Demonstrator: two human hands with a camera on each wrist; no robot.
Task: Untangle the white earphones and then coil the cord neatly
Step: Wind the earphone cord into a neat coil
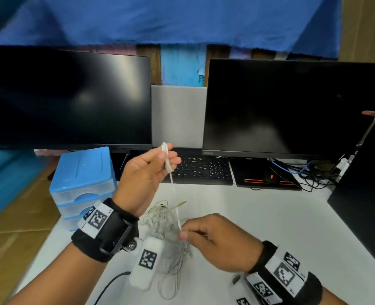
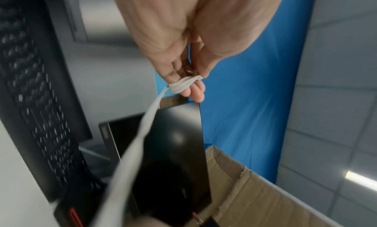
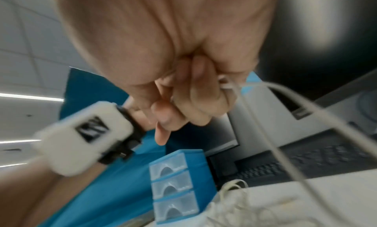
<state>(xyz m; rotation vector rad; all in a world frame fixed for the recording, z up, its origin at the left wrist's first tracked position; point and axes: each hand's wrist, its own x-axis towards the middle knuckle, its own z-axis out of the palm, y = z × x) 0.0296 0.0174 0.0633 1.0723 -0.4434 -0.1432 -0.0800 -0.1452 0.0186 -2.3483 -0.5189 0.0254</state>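
The white earphone cord (image 1: 171,179) runs taut between my two hands above the white desk (image 1: 270,216). My left hand (image 1: 166,155) is raised in front of the keyboard, with a few turns of cord (image 2: 183,85) wrapped round its fingertips and held there by the thumb. Lower and nearer me, my right hand (image 1: 183,234) pinches the cord (image 3: 226,85) between thumb and forefinger. Under the hands a loose tangle of cord (image 1: 162,219) lies on the desk, with the jack plug (image 1: 183,202) sticking out of it. The tangle (image 3: 234,203) also shows in the right wrist view.
Two dark monitors (image 1: 67,97) (image 1: 292,106) stand at the back with a black keyboard (image 1: 200,170) between them. A blue drawer unit (image 1: 83,179) sits at the left, a mouse on a black pad (image 1: 268,178) and cables at the right. A black box (image 1: 362,205) borders the right edge.
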